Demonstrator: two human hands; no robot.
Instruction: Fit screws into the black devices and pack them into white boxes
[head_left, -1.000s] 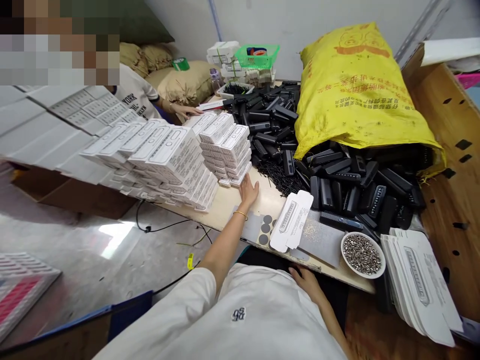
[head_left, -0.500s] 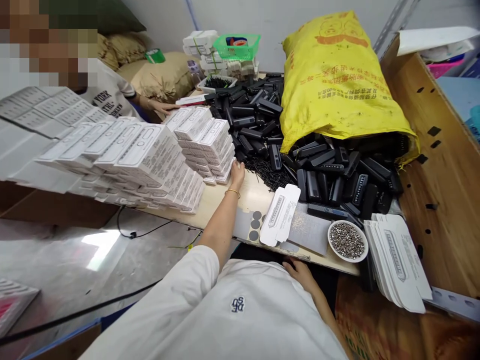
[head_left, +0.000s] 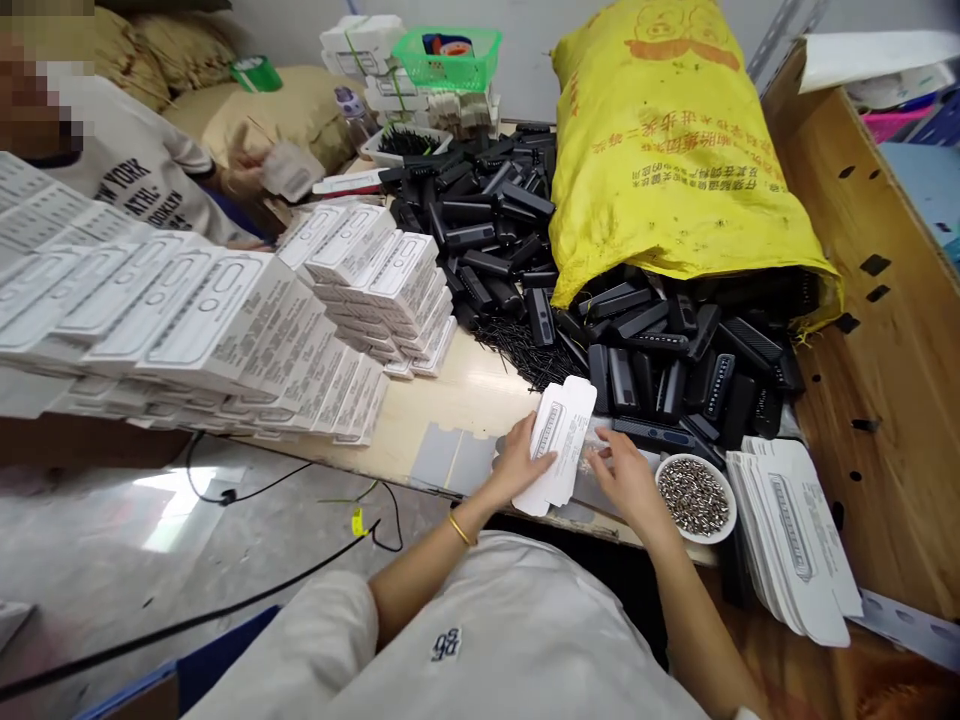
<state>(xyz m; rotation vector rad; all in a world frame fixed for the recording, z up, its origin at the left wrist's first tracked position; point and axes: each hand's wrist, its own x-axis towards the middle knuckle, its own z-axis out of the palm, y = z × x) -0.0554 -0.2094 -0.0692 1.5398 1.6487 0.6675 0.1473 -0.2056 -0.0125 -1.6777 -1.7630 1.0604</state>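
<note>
My left hand (head_left: 517, 467) grips a flat white printed carton (head_left: 561, 436) by its left side, with the thumb on the front face. The carton is tilted above the front of the table. My right hand (head_left: 624, 482) is just right of it, fingers parted and slightly curled, holding nothing I can see. Close by that hand stands a white bowl of small metal pieces (head_left: 696, 498). Under the carton and my hands lies a grey sheet (head_left: 469, 460), partly hidden.
Stacked white boxes (head_left: 217, 320) fill the left side. Black plastic parts (head_left: 480, 235) spill from a yellow sack (head_left: 675, 150), beside thin black sticks (head_left: 525, 350). Flat cartons (head_left: 795, 540) lie at right by a wooden panel (head_left: 885, 330). A co-worker's hand (head_left: 244, 160) holds something whitish.
My left hand has left the box stack and taken hold of the flat carton. My right hand has risen from my lap to the carton. The co-worker's hand has lifted.
</note>
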